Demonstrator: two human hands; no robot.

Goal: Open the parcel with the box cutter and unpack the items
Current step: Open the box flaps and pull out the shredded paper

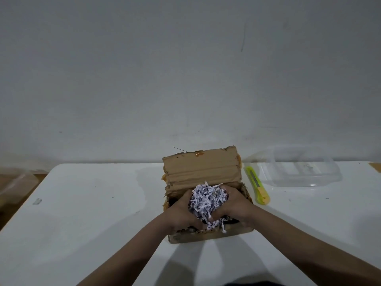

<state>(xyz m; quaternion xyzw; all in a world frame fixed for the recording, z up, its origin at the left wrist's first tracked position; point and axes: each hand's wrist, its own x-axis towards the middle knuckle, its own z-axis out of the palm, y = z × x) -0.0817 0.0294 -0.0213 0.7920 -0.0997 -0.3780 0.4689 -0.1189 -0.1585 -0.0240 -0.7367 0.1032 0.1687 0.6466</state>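
Observation:
A brown cardboard parcel (202, 170) stands open in the middle of the white table, its lid flap upright at the back. Over its opening, my left hand (181, 213) and my right hand (237, 205) press from both sides on a bunch of white shredded paper (207, 201). Some strands hang down over the parcel's front wall. What lies inside the parcel under the paper is hidden. A yellow-green box cutter (257, 185) lies on the table just right of the parcel, untouched.
A clear plastic container (299, 168) sits at the back right beside the box cutter. The white table (92, 213) ends at its left edge, with brown floor beyond. A grey wall rises right behind the table.

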